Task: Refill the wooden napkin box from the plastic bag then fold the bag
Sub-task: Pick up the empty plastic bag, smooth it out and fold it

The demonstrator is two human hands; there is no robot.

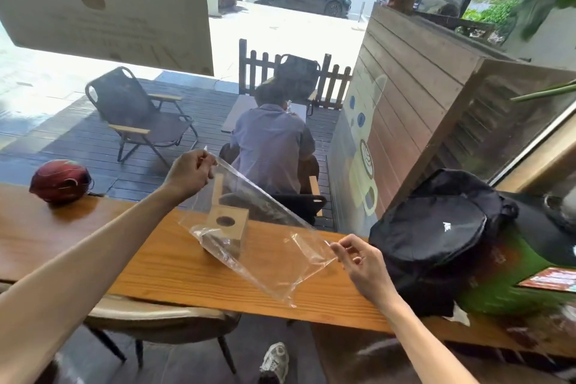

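A clear plastic bag [265, 246] is stretched in the air above the wooden counter [149, 268]. My left hand [190, 173] pinches its upper corner, raised high. My right hand [363, 265] pinches another corner lower down at the right. The bag looks empty. Behind it, seen through the plastic, stands the wooden napkin box [227, 227] with a round hole in its top. The box's contents cannot be seen.
A black backpack [436, 234] lies on the counter just right of my right hand. A red helmet [59, 181] sits at the counter's far left. A chair [149, 318] stands under the counter. Beyond the window a person sits on the deck.
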